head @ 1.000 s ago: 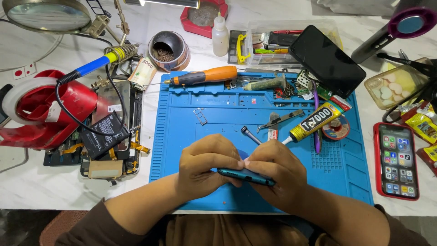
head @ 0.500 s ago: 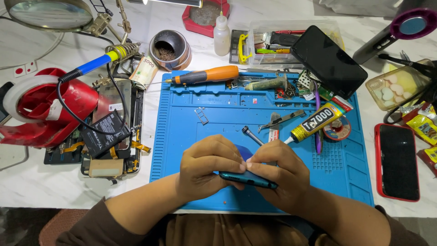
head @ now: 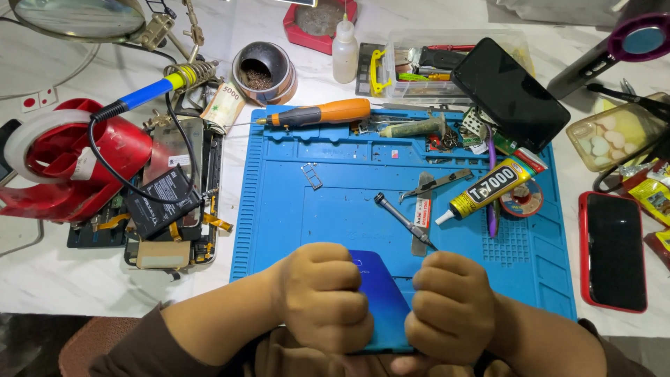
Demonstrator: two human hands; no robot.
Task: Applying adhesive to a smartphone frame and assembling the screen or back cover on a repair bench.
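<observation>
An orange screwdriver [head: 328, 112], glue tube [head: 488, 190] and tweezers [head: 436, 184] lie on the blue mat [head: 279, 209].

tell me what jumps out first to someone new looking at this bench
Both hands, left hand and right hand, grip a glossy blue phone at the near edge of the blue work mat. Behind them lie an orange screwdriver and a yellow glue tube; a red tape dispenser sits far left.

Both hands are closed into fists around a blue phone [head: 377, 293], the left hand [head: 322, 297] on its left edge and the right hand [head: 450, 307] on its right, low over the near edge of the blue work mat [head: 335, 202]. On the mat lie an orange screwdriver [head: 324, 113], a yellow glue tube [head: 486, 192] and tweezers [head: 436, 183]. A red-cased phone [head: 614, 250] lies on the bench to the right.
</observation>
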